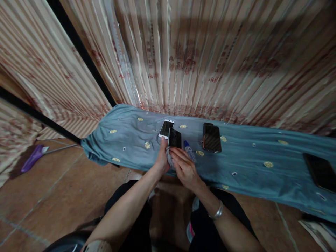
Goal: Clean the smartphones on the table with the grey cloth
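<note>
My left hand (163, 157) is closed around the lower part of a dark-screened smartphone (175, 138), which is tilted up over the cloth. A grey wiping cloth (169, 158) is bunched at the phone's lower end, between my two hands. The fingers of my right hand (186, 168) press this cloth against the phone. Just behind the held phone lies a white smartphone (166, 128) with a dark screen. To the right of my right hand's fingers is a small clear bottle with a blue cap (189, 149), lying on its side.
A blue-green cloth with yellow pineapple prints (133, 140) covers the long bench. Dark phones (212, 138) lie right of the bottle, and a dark tablet-like device (320, 170) is at far right. Striped curtains (183, 63) hang behind. A purple-headed tool (33, 158) lies on the tiled floor.
</note>
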`<state>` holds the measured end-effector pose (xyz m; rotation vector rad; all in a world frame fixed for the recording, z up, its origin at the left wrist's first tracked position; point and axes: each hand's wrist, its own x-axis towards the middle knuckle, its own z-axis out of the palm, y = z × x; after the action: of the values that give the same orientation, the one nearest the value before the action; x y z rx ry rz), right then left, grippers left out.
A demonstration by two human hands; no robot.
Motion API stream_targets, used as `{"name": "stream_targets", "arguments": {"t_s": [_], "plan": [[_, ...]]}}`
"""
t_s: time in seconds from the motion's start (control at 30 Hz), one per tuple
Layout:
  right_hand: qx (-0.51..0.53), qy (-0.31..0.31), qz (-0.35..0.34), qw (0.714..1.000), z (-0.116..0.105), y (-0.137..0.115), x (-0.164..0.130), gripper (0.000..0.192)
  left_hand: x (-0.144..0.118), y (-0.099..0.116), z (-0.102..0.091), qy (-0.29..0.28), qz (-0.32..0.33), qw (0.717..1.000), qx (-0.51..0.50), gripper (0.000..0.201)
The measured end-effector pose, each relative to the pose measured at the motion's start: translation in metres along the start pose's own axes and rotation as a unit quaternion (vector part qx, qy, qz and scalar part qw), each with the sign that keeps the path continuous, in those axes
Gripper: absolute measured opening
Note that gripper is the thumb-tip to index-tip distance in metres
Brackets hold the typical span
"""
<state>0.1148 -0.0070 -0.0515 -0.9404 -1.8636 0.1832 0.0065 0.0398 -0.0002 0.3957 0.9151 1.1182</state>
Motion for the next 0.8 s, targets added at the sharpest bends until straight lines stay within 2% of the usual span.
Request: {"name": "stream_targets", "arguments": {"t_s": [0.17,0.33,0.43,0.63,0.8], "plan": [[-0.032,-0.034,0.012,0.999,-0.001,0.012,0.002,0.050,-0.006,-0.012,0.004,0.007,0.028,1.000,-0.006,0.035],[-0.071,-0.016,0.036,0.997,-0.001,0.029,0.007,0.049,-0.013,-0.020,0.009,-0.010,0.035,0.999,-0.013,0.025],[-0.067,-0.010,0.022,0.997,0.001,0.024,0.007,0.049,-0.013,-0.015,0.008,0.006,0.030,0.999,-0.014,0.024],[-0.058,0.016,-0.027,0.998,0.009,0.001,0.008,0.044,-0.009,-0.003,0.001,0.040,0.019,0.999,0.015,0.037],[-0.084,0.022,-0.027,0.996,0.008,0.002,0.010,0.045,-0.010,-0.007,-0.001,0.035,0.073,0.996,0.023,0.024]]}}
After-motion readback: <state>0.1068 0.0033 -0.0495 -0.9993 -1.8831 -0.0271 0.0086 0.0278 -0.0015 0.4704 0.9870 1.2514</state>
